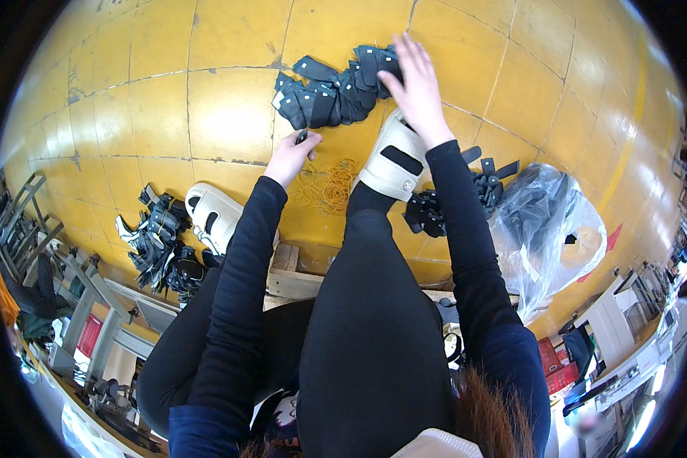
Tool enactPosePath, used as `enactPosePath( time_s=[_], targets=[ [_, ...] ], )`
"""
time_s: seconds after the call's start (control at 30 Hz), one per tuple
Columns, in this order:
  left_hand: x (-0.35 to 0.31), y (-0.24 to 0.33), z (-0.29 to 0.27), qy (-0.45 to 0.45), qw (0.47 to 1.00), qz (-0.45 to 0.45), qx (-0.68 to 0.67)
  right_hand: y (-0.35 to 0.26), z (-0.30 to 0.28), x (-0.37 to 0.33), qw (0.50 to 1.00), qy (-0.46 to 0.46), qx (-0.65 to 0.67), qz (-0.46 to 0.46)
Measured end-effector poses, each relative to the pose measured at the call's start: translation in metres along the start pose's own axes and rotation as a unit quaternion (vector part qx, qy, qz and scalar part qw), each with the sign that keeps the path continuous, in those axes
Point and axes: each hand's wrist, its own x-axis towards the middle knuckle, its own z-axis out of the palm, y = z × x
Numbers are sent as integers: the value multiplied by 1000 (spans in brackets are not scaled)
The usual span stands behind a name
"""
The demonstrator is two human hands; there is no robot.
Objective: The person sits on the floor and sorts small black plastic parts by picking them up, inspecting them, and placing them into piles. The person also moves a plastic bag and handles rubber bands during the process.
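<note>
A long overlapping row of flat black pieces (336, 95), many with small white marks, lies on the yellow floor in front of me. My right hand (417, 91), fingers spread, rests at the row's right end. Just short of the row's left half is my left hand (288, 159), its fingers closed round a small black object (302, 136) whose kind I cannot make out. Between my feet, to the right of the left hand, sits a loose heap of yellowish rubber bands (332, 187).
Cream clogs are on my feet, the right clog (393, 160) close to the row and the left clog (212, 217) farther back. Black bundles (168, 237) lie at the left, more black pieces (427, 212) at the right beside a clear plastic bag (542, 237). Metal racks (99, 290) stand left.
</note>
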Motion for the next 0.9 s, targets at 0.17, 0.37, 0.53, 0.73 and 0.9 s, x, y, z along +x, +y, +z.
enactPosePath(
  time_s=[0.17,0.37,0.53,0.73,0.9],
  targets=[
    [2,3,-2,13,1000,7,12,-33,13,-20,964,-222,-137,-53],
    [0,6,-1,24,999,15,19,-46,3,-35,960,-263,-49,-86],
    [0,-1,0,38,999,-3,-3,-37,-20,-45,966,-246,75,-3],
    [4,-6,-6,134,987,-33,-84,4,-85,-100,984,-32,39,173],
    [5,0,-22,96,983,-4,-156,24,-137,-186,955,42,-82,280]
  ],
)
